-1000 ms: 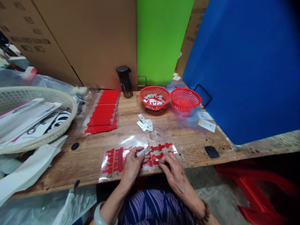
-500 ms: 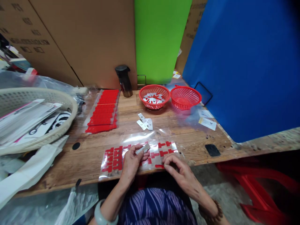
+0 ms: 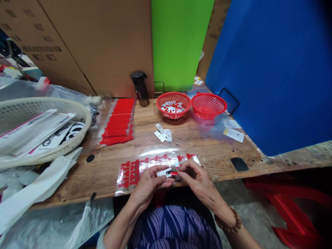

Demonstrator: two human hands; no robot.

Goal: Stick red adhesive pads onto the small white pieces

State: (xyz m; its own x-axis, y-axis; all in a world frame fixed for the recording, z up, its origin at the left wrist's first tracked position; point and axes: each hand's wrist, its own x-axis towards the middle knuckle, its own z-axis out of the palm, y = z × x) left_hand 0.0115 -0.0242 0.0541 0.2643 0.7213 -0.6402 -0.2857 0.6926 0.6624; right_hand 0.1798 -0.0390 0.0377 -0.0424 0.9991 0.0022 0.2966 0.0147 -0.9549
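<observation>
My left hand (image 3: 150, 180) is closed on a small white card (image 3: 163, 173) with a dark hole in it. Between the thumb and fingers of my right hand (image 3: 195, 176) is pinched a red sticker (image 3: 174, 173), which lies against the right end of the card. Under both hands is a clear plastic sheet (image 3: 120, 188) bearing rows of red T-shaped stickers (image 3: 134, 172); its middle is partly hidden by the hands. Beyond the sheet lies a small loose pile of white cards (image 3: 166, 135).
Two red baskets (image 3: 209, 105) stand at the back, the left one holding white and red pieces (image 3: 173, 107). Stacked red sticker sheets (image 3: 118, 121) and a dark flask (image 3: 140, 89) are left of them. A large cream basket (image 3: 86, 129) fills the left; a blue panel (image 3: 275, 76) borders the right.
My right hand has lifted a red sticker from the sheet and moved left to the card. My left hand has turned the card, so its white face with the hole shows.
</observation>
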